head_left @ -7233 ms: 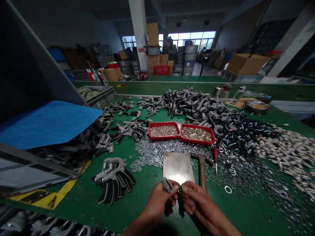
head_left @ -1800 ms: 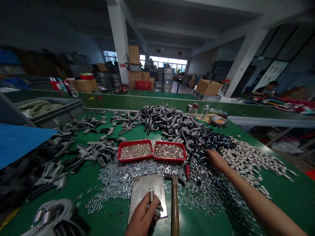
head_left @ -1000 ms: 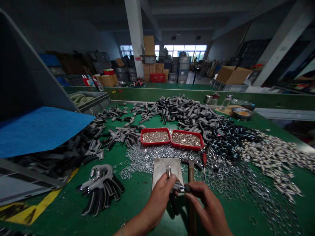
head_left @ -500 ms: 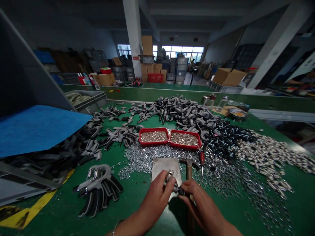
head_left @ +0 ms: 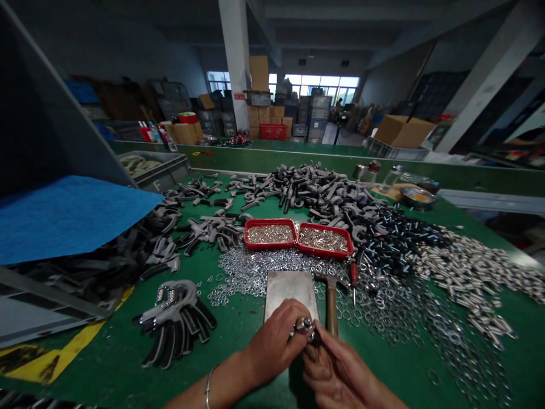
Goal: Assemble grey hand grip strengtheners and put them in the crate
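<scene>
My left hand (head_left: 277,341) is closed around a small metal part (head_left: 304,325) with a shiny end. My right hand (head_left: 336,369) meets it, fingers closed on the black end (head_left: 315,338) of the same piece. Both hands are just in front of a flat metal plate (head_left: 291,288). To the plate's right lies a hammer (head_left: 331,304) with a wooden handle, and beyond it a red-handled screwdriver (head_left: 353,275). Fingers hide much of the held piece.
Two red trays (head_left: 269,234) of small metal pieces stand behind loose rings (head_left: 255,267). Assembled hand grips (head_left: 176,321) lie at left. Grey handles (head_left: 323,190) are heaped behind; black screws (head_left: 389,238) and metal cylinders (head_left: 472,261) cover the right. A blue sheet (head_left: 76,218) is far left.
Both hands have moved slightly down toward me and turned the held piece, so its shiny end faces up between them. The whole view has shifted a little.
</scene>
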`<state>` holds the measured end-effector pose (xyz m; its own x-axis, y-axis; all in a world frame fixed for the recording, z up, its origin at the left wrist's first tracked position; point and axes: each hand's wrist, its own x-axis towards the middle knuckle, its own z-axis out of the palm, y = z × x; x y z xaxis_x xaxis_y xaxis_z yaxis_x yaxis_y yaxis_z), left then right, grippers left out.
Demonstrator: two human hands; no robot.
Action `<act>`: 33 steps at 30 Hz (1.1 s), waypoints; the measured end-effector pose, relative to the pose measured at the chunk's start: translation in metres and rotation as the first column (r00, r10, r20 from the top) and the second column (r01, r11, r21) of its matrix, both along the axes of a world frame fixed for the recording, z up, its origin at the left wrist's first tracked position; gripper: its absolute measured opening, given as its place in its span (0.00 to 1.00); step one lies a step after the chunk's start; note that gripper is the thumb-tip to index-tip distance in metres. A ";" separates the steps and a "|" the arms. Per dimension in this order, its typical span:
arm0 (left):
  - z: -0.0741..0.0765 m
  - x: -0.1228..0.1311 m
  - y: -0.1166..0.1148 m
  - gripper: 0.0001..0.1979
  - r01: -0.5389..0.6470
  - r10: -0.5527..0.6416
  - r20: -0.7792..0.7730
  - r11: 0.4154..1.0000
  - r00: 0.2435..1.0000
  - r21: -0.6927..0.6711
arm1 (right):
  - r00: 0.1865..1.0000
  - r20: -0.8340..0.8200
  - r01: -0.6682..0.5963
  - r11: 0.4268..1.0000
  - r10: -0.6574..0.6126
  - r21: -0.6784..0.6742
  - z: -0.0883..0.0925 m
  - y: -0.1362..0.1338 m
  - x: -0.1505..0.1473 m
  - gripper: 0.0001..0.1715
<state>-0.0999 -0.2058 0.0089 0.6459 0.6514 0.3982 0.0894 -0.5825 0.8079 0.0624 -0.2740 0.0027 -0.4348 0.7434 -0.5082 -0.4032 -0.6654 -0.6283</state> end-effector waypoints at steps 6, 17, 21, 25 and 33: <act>-0.014 -0.001 -0.002 0.14 -0.249 0.206 -0.158 0.907 0.966 -0.341 | 0.577 0.788 -0.336 0.817 -0.214 0.468 -0.008 -0.001 0.018 0.32; -0.010 -0.010 -0.003 0.14 -0.080 0.056 -0.090 0.954 0.994 -0.289 | 0.886 0.462 -0.168 0.914 -0.025 0.370 -0.025 -0.019 -0.017 0.34; -0.014 -0.009 -0.003 0.13 -0.172 0.134 -0.124 0.912 0.983 -0.374 | 0.816 0.578 -0.234 0.909 -0.009 0.344 -0.017 -0.013 -0.007 0.28; -0.007 0.000 -0.006 0.11 -0.209 0.181 -0.106 0.822 0.978 -0.529 | 0.566 0.788 -0.416 0.741 -0.243 0.527 -0.013 -0.006 0.007 0.22; 0.000 0.000 -0.009 0.11 -0.261 0.258 -0.060 0.885 0.964 -0.384 | 0.765 0.610 -0.233 0.796 -0.204 0.558 -0.020 -0.003 -0.007 0.29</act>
